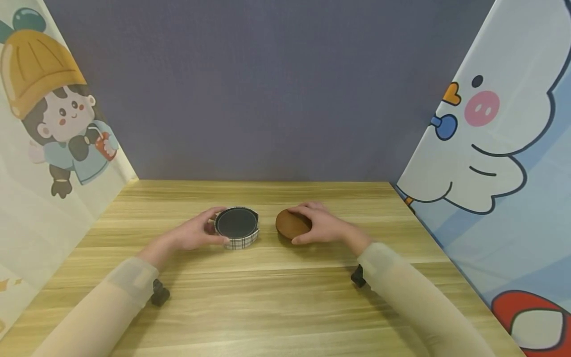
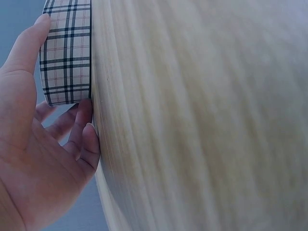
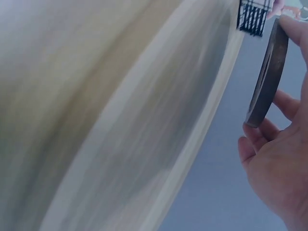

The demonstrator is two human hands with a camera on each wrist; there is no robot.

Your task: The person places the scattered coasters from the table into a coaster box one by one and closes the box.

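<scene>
Both hands are out over the wooden table (image 1: 285,297), toward its far edge. The left hand (image 1: 196,234) curls thumb and fingers around the side of a round plaid tin (image 1: 238,228), which sits on the table a little left of its middle, dark inside showing. Just beside it, apart from it, the right hand (image 1: 323,225) grasps a brown round lid (image 1: 291,224) by its rim, tilted up off the wood.
</scene>
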